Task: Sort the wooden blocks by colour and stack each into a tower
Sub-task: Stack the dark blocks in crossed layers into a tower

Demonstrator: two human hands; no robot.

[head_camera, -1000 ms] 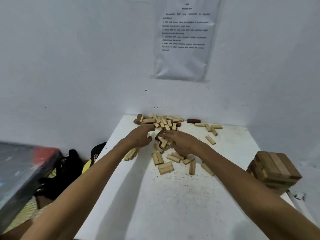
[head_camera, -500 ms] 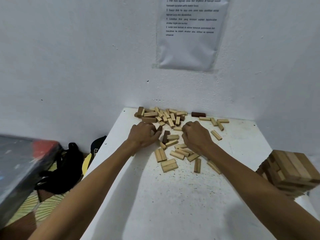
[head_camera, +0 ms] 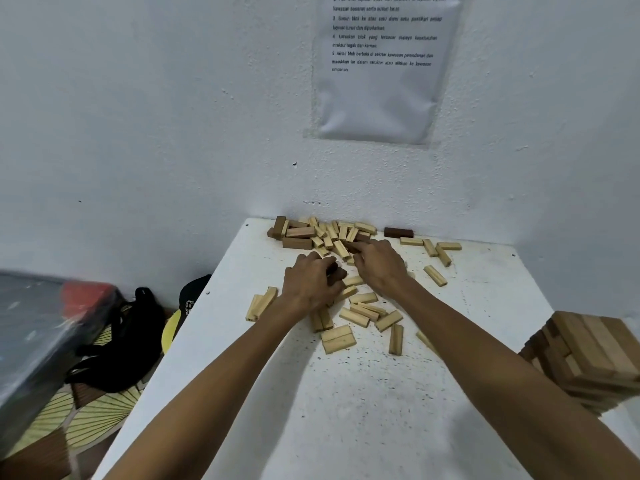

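The loose wooden blocks (head_camera: pixel 343 233) lie scattered on the far half of the white tabletop (head_camera: pixel 346 410). Most are pale and some are dark brown, and the thickest heap is against the wall (head_camera: pixel 173 133). I see the left hand (head_camera: pixel 311 285) with its fingers curled round a dark brown block (head_camera: pixel 336 274) in the middle of the scatter. The right hand (head_camera: pixel 379 266) is just beside it, fingertips reaching into the heap; I cannot tell if they pinch anything. One dark block (head_camera: pixel 398 232) lies apart by the wall. A stacked tower (head_camera: pixel 588 355) stands at the right edge. A printed sheet (head_camera: pixel 381 81) hangs above.
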